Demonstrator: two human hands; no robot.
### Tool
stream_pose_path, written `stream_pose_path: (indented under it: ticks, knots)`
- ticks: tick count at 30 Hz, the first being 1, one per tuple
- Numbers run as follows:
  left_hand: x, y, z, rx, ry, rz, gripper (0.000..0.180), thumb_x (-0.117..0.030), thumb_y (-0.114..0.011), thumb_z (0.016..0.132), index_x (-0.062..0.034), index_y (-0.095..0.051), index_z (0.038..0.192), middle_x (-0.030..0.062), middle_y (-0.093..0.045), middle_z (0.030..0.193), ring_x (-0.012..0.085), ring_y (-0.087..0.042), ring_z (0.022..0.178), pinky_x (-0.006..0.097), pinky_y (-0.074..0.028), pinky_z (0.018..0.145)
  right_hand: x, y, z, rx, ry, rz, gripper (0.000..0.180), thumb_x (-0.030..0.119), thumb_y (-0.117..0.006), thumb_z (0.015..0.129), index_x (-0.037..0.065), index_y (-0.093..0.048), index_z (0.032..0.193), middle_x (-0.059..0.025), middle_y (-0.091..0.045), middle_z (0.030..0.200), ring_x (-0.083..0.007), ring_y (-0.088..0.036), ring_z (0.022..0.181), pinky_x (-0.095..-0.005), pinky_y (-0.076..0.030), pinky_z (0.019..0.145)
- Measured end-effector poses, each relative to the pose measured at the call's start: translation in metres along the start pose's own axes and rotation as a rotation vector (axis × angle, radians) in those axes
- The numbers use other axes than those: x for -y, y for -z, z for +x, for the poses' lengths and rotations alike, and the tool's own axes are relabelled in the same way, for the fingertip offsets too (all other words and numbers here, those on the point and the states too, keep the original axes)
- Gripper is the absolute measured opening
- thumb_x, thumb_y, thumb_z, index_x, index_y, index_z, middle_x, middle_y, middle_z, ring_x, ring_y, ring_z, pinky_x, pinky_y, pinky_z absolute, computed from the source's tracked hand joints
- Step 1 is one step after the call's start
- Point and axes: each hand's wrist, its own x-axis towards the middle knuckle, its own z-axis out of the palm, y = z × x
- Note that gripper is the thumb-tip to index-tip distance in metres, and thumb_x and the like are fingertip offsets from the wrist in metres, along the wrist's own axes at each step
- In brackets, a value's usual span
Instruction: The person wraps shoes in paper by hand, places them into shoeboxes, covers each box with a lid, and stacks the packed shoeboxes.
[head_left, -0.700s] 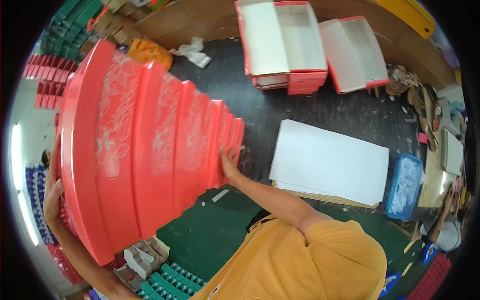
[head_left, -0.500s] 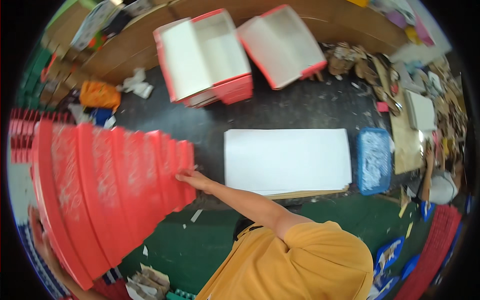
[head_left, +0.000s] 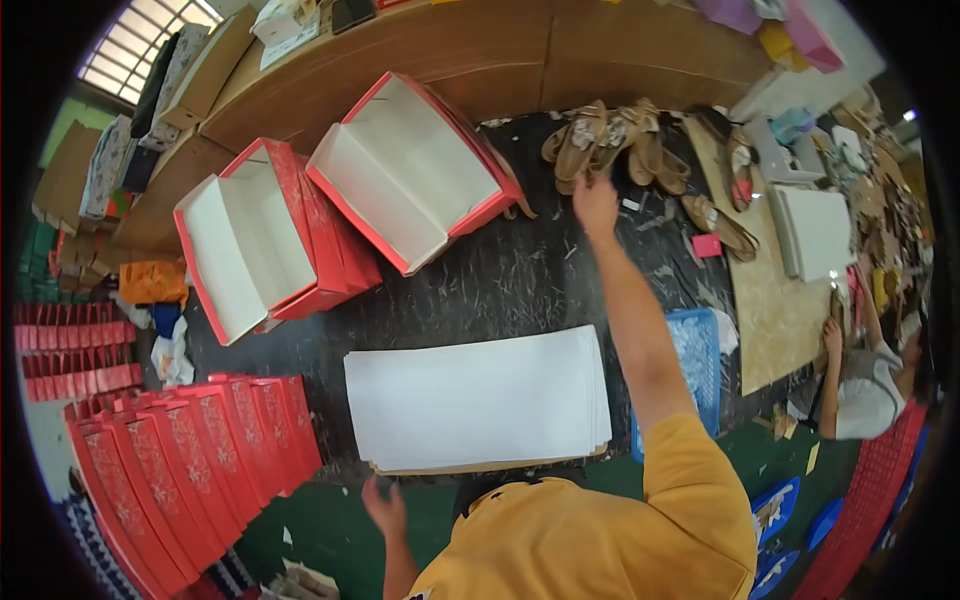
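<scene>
My right hand (head_left: 597, 208) is stretched out to the far side of the table, its fingers closed at the near end of a tan sandal (head_left: 574, 165) with a pale ornament. More tan sandals (head_left: 650, 158) lie against it on the right. Low in the picture my left hand (head_left: 385, 506) holds nothing, its fingers apart, just off the front left corner of a stack of white paper sheets (head_left: 475, 402). To the left stands a row of nested red boxes (head_left: 195, 455) with a pale floral pattern, apart from both hands.
Two groups of red boxes with white insides (head_left: 410, 165) (head_left: 250, 235) stand open at the back left. A blue basket (head_left: 705, 375) is partly behind my right arm. Single sandals (head_left: 722, 228) lie near a beige board (head_left: 790, 320). Another person (head_left: 870, 390) works at far right.
Both hands have left the red box stack, which now stands at the left. My right hand has swung across to the sandals; my left has come in beside the paper. The view has shifted.
</scene>
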Motion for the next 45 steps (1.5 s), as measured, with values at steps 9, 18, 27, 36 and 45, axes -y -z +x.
stream_pose_path:
  ticks: [9,18,27,36,45]
  knots:
    - [-0.102,-0.03,0.127,0.167,-0.398,0.359,0.063,-0.025,-0.065,0.093,-0.0116,-0.046,0.152,0.0248,-0.03,0.162,0.0498,-0.03,0.146,0.057,-0.026,0.12,-0.023,0.008,0.049,0.213,0.082,-0.107,0.03,0.026,-0.059,0.092,0.004,-0.065,0.112,-0.0223,-0.074,0.1,-0.0418,-0.071,0.098,-0.0526,-0.057,0.085]
    - [-0.065,-0.077,0.141,0.162,-0.469,0.37,0.073,-0.043,-0.056,0.099,-0.0075,-0.034,0.159,0.0252,-0.015,0.167,0.0482,-0.012,0.154,0.061,-0.01,0.124,-0.035,0.115,-0.366,0.94,-0.263,0.512,0.052,0.002,-0.053,0.096,0.005,-0.05,0.147,-0.0033,-0.061,0.067,-0.01,-0.059,0.059,-0.0286,-0.051,0.056]
    - [-0.223,-0.05,0.073,0.437,-0.709,-0.316,0.075,-0.002,-0.061,0.085,0.0053,-0.034,0.154,0.0279,-0.033,0.16,0.0454,-0.034,0.148,0.053,-0.03,0.12,-0.003,0.133,-0.377,0.757,0.053,0.212,0.048,0.024,-0.068,0.096,0.01,-0.056,0.14,-0.0143,-0.072,0.077,-0.0296,-0.071,0.068,-0.0409,-0.056,0.066]
    - [-0.244,-0.058,0.144,0.206,0.04,-0.636,0.049,-0.01,-0.074,0.09,0.0031,-0.059,0.136,0.0137,-0.068,0.122,0.0182,-0.067,0.105,0.031,-0.054,0.09,-0.288,0.158,0.016,-0.089,-0.712,0.771,0.04,0.037,-0.066,0.098,0.005,-0.063,0.073,-0.0092,-0.064,0.061,-0.0211,-0.062,0.048,-0.0334,-0.049,0.044]
    - [-0.228,-0.138,0.091,0.558,0.379,-0.206,0.077,-0.033,-0.092,0.071,0.0046,-0.054,0.125,0.0133,-0.071,0.091,0.0198,-0.069,0.08,0.035,-0.057,0.067,-0.329,0.162,0.086,0.186,-0.923,1.013,0.039,0.035,-0.048,0.104,0.002,-0.057,0.123,-0.0167,-0.068,0.112,-0.0345,-0.069,0.106,-0.0523,-0.058,0.09]
